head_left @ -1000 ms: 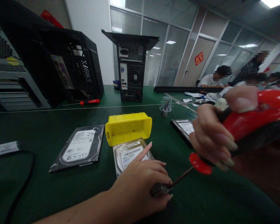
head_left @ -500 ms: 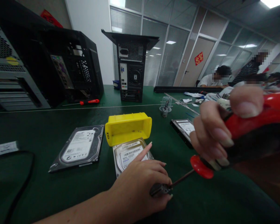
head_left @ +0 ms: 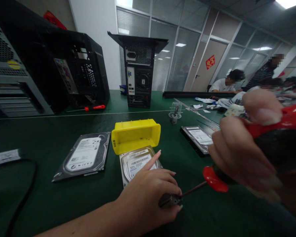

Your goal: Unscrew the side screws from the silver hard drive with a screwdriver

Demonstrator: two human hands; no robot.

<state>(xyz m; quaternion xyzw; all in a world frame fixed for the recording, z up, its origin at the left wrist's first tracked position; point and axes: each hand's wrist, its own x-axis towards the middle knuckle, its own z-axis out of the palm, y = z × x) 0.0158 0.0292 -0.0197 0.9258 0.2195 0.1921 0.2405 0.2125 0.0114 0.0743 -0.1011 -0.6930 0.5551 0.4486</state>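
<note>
A ceiling light [head_left: 289, 3] glares at upper right; the dark surface [head_left: 64, 197] lies dim, the right hand [head_left: 246, 154] blurs, and edges stretch.

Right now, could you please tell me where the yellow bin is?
In the head view, the yellow bin sits just left of centre, directly behind the hard drive partly covered by the left hand.

A black computer tower [head_left: 139, 72] stands upright on the green tabletop [head_left: 51, 125]; behind, a red paper decoration [head_left: 210, 62] hangs on a door [head_left: 204, 78].
</note>
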